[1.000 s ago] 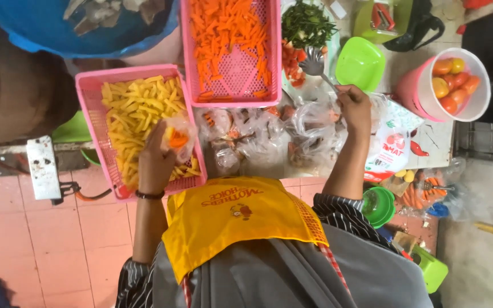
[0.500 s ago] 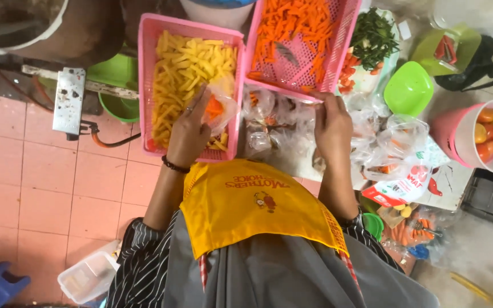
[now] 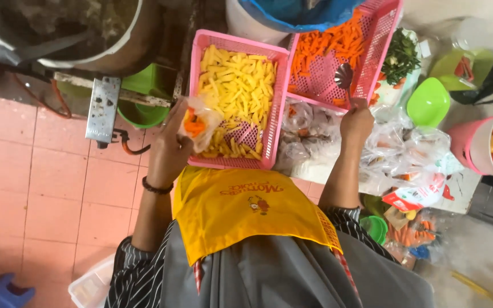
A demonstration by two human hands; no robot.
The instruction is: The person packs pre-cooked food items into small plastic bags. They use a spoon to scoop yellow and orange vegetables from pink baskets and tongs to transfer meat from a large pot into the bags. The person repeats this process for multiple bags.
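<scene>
While the left hand pinches a small clear bag of orange pieces open beside the basket of yellow strips, the right hand, fingers closed round a metal spoon, reaches into the carrot basket, well placed for scooping into the bag.

Left hand raised, fingers clenched; right hand gripping.

Carrot basket: far corner cut by the top edge, part covered by a blue bag. Spoon: handle end hidden inside the right hand. Clear bags: contents too blurred to identify. Red tub: cut by the right edge.
</scene>
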